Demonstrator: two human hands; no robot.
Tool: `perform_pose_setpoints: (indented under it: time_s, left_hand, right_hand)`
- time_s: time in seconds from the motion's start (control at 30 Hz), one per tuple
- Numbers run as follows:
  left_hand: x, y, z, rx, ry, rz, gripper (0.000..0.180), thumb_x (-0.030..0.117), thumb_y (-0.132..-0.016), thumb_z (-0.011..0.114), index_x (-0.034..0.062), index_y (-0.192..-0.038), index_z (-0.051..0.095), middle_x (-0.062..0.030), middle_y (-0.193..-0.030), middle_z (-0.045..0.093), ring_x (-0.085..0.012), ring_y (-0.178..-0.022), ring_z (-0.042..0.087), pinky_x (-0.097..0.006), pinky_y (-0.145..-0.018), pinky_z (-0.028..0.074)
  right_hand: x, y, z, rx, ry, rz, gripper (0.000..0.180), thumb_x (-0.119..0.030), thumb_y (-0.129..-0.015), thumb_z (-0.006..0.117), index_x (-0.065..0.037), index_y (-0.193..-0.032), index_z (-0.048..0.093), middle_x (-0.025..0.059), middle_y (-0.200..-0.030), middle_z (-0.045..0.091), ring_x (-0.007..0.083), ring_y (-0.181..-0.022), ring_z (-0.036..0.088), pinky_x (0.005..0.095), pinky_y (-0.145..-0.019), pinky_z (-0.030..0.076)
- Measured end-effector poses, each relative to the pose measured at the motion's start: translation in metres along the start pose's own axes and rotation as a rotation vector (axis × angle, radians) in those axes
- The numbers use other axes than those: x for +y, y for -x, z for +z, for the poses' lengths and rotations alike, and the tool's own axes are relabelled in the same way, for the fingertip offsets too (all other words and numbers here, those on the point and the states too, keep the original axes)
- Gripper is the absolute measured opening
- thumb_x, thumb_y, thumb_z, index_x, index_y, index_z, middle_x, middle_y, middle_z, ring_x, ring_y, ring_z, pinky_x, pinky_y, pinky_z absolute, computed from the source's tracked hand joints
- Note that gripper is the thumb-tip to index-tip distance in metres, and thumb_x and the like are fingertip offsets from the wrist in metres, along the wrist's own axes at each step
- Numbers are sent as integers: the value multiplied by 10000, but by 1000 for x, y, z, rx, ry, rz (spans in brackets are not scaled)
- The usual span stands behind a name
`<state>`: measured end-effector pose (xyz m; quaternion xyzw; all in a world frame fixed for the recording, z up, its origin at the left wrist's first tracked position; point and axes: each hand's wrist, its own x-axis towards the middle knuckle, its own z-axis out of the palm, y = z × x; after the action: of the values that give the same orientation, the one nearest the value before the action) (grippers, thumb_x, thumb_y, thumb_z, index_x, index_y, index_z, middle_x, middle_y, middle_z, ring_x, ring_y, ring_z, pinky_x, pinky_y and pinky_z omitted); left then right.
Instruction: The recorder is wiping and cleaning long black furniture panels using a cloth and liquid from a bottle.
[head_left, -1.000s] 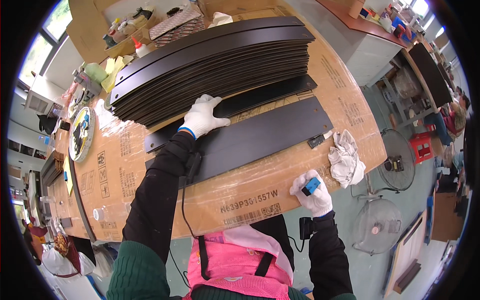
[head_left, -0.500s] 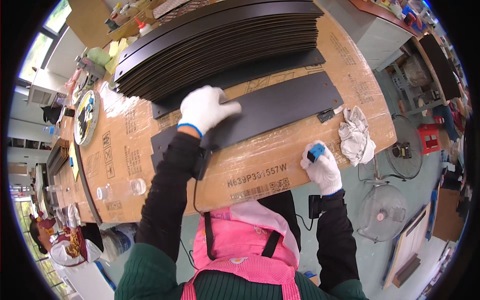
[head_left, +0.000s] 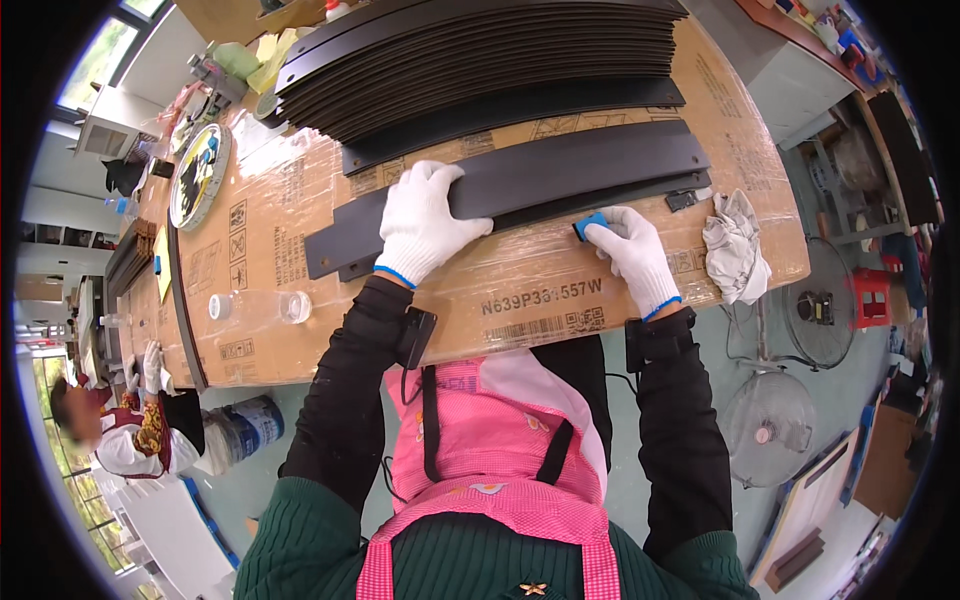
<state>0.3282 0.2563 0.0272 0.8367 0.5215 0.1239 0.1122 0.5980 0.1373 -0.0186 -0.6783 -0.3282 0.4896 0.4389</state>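
Black and matt, the long flat curved panel (head_left: 560, 178) lies across the middle of the counter (head_left: 330, 330), which is wrapped in brown cardboard under clear film. From my remote seat I see the left hand (head_left: 425, 222) in a white knitted glove resting flat on the left part of this panel, fingers (head_left: 437, 180) spread wide over its top face and closed on nothing. The right hand (head_left: 632, 252), also in a white glove, sits at the near edge of the panel, more to the right. Its fingers are curled around a small blue block (head_left: 590, 224), and the block touches the lower edge of the panel. A second dark strip shows just under the panel, along the same edge.

Behind the panel, a single black curved panel (head_left: 520, 110) lies alone, and further back there is a tall stack of similar black curved panels (head_left: 480, 50). A crumpled grey-white rag (head_left: 735, 245) lies on the counter to the right of the right hand, near but not touching it. A small black clip-like piece (head_left: 682, 200) lies at the right end of the panel. On the left part of the counter I see a clear plastic bottle (head_left: 255, 306) lying on its side and a round printed plate (head_left: 200, 175). Another person (head_left: 120, 430) in white gloves is at the far left.
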Motion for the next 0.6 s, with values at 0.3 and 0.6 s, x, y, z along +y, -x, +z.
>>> perform_pose_setpoints:
  time_s: [0.3, 0.6]
  left_hand:
    - [9, 64, -36, 224, 170, -6, 672, 344, -627, 955, 68, -1193, 721, -121, -1243, 657, -320, -1199, 628, -437, -1050, 518]
    - [-11, 152, -32, -3, 273, 11, 668, 215, -600, 936, 39, -1196, 689, -142, -1195, 643, -338, -1152, 640, -434, -1012, 532]
  right_hand:
    - [-1, 3, 6, 176, 576, -37, 555, -369, -882, 797, -21, -1306, 707, 139, -1096, 771, 298, -1039, 737, 380, -945, 557]
    - [42, 24, -171, 682, 1171, -324, 435, -307, -908, 773, -115, -1290, 692, 143, -1316, 706, 313, -1257, 654, 432, -1047, 539]
